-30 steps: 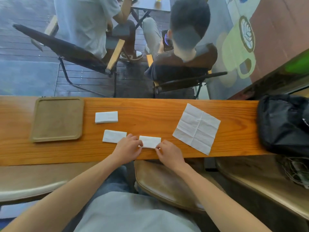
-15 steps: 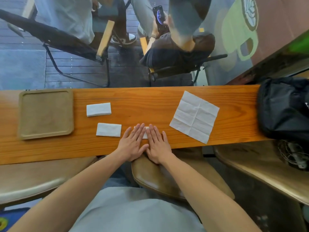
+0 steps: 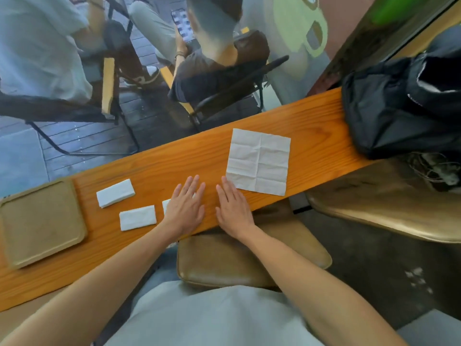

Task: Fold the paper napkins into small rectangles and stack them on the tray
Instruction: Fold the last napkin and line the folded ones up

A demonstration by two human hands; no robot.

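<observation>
On the wooden counter (image 3: 311,113) lie two folded white napkins (image 3: 115,193) (image 3: 137,217), side by side left of my hands. A third folded napkin (image 3: 165,205) is mostly hidden under my left hand (image 3: 185,208), which lies flat, fingers spread, on top of it. My right hand (image 3: 233,207) rests flat and open on bare wood, its fingertips just touching the lower left corner of an unfolded creased napkin (image 3: 259,161). The brown tray (image 3: 42,222) sits at the far left with nothing on it.
A black bag (image 3: 399,106) sits on the counter's right end. Beyond the glass, two people sit on chairs (image 3: 224,78). Brown stools (image 3: 239,260) stand below the counter's near edge, with cables (image 3: 434,168) at the right.
My hands, pressing together on the folded napkin before, have spread apart: the right one slid right off it toward the unfolded napkin. The camera has tilted, so the counter looks slanted.
</observation>
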